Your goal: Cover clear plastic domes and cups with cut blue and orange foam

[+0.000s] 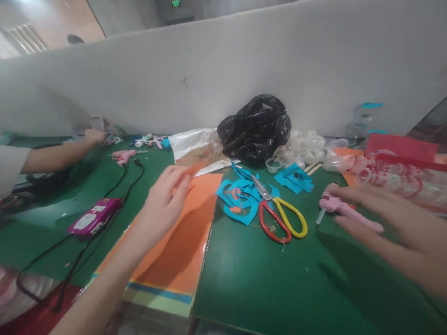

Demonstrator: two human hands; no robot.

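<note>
My left hand (166,195) is closed on a small piece of orange paper (194,170), over a stack of coloured paper with an orange sheet (165,256) on top. At the right, my right hand (393,227), slightly blurred, has its thumb and fingers spread around a pink hot glue gun (341,207). The gun lies on the green table, a clear glue stick poking from its back; whether my fingers touch it I cannot tell. Between my hands lie scissors (275,208) with red and yellow handles, partly on blue paper cut-outs (244,217).
A black plastic bag (257,127) stands against the white partition (227,70). Clear plastic cups (307,146) and bottles with red bands (409,181) sit at the right. On the left are a purple power strip (95,217), its black cord, another pink glue gun (123,156) and another person's arm (62,152).
</note>
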